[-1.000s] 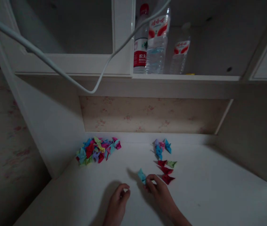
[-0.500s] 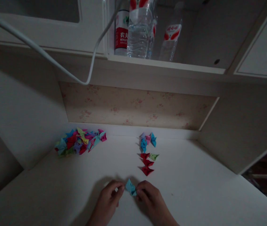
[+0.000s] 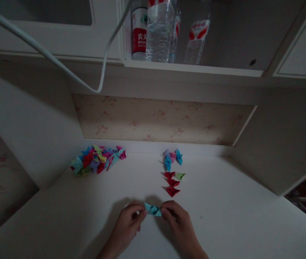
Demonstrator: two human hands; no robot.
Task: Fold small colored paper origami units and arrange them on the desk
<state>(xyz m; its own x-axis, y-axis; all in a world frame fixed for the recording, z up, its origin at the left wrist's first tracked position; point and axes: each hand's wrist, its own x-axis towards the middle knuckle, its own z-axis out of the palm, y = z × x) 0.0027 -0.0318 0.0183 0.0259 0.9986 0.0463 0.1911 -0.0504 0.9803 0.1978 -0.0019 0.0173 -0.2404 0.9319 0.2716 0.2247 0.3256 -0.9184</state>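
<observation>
Between my two hands a light-blue folded paper piece [image 3: 153, 209] is held level above the white desk. My left hand [image 3: 128, 221] pinches its left corner between thumb and fingers. At the opposite corner, my right hand [image 3: 178, 221] is closed on it the same way. Just beyond my hands lie several red folded papers [image 3: 172, 182] in a short column, with a green folded paper [image 3: 180, 176] beside them. Farther back sit blue folded papers [image 3: 167, 163], along with a pink and a purple one.
A heap of many-coloured folded papers [image 3: 96, 160] lies at the desk's back left. Overhead, a shelf [image 3: 196, 69] holds plastic bottles [image 3: 160, 41] and a red-and-white container [image 3: 139, 34]. A white bent arm or cable [image 3: 61, 66] hangs across the upper left.
The light-blue paper has turned from a tilted pose to a level one, stretched between both hands. My left fingers now grip its left corner. The whole view has shifted slightly.
</observation>
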